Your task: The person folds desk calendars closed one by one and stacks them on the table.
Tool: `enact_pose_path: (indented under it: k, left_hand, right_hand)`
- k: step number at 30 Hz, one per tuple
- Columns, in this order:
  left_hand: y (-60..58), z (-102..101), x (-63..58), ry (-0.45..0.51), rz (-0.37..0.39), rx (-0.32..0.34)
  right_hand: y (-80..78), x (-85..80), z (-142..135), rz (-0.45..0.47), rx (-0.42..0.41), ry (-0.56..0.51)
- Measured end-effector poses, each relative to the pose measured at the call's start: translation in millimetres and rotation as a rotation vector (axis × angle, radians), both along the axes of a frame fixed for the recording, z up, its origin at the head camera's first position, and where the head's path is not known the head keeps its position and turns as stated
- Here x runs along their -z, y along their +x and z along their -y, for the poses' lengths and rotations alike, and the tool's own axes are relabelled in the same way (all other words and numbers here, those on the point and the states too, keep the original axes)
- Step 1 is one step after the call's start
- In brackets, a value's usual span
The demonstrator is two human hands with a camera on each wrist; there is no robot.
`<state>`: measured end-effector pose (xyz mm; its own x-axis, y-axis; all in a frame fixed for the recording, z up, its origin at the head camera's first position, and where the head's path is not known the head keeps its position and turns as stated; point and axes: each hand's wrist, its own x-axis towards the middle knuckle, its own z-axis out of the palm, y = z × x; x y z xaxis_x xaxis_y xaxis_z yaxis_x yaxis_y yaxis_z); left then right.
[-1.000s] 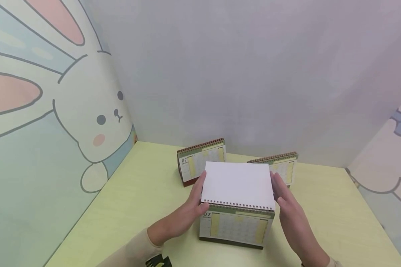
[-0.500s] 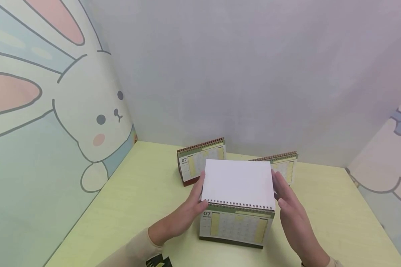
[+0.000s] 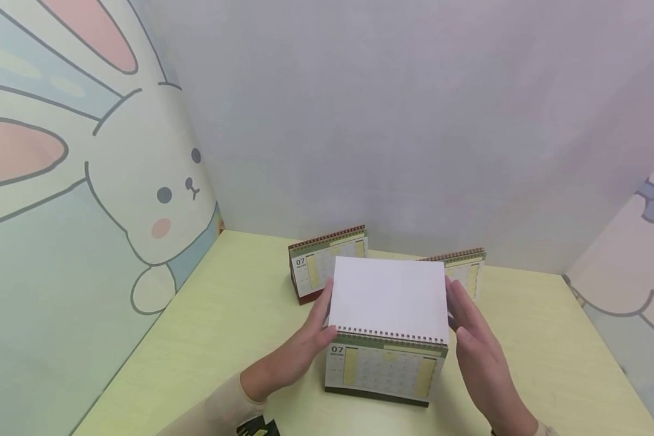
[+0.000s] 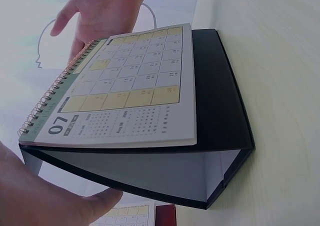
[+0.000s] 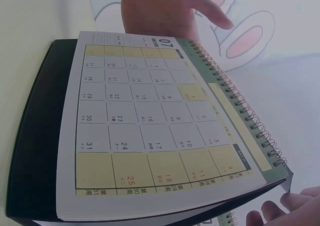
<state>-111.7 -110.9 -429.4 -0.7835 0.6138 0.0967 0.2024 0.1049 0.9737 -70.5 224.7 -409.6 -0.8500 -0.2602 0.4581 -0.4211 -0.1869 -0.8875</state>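
Beside a painted rabbit [image 3: 142, 175] on the left wall, the left hand [image 3: 291, 354], fingers stretched out, lies along the left side of a black-based July spiral desk calendar [image 3: 378, 372], standing on the pale yellow table [image 3: 234, 303] between both hands. Behind it stand a red-based desk calendar [image 3: 327, 266] and, farther right, a partly hidden desk calendar [image 3: 473, 272]. The right hand [image 3: 482, 357], fingers likewise extended, flanks the right side; how firmly either presses, I cannot tell.
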Motion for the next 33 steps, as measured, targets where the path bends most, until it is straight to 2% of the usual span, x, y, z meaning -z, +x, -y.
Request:
enact_pose_path:
  k: [5,14,18,22,28,30,33]
  left_hand:
    - [0.2,1,0.1,0.035,-0.021,0.016]
    - [1.0,3,-1.1,0.092,-0.063,0.033]
    - [1.0,3,-1.7,0.086,-0.073,0.029]
    - [1.3,3,-1.9,0.076,-0.071,0.018]
    - [2.3,4,-2.7,0.094,-0.065,0.027]
    - [2.5,5,-2.9,0.095,-0.067,0.024]
    - [1.4,6,-1.7,0.097,-0.076,0.018]
  right_hand:
    - [0.9,0.8,-2,0.042,0.008,-0.017]
    - [-4.0,4.3,-10,0.118,-0.093,-0.103]
    - [-4.1,5.8,-12,0.182,-0.1,-0.092]
    - [-2.2,0.9,-11,0.205,-0.106,-0.055]
    - [0.2,-6.9,-6,0.18,-0.095,-0.064]
    - [-0.3,-7.0,-5,0.147,-0.092,-0.068]
    - [-0.5,-6.8,-4,0.121,-0.051,-0.064]
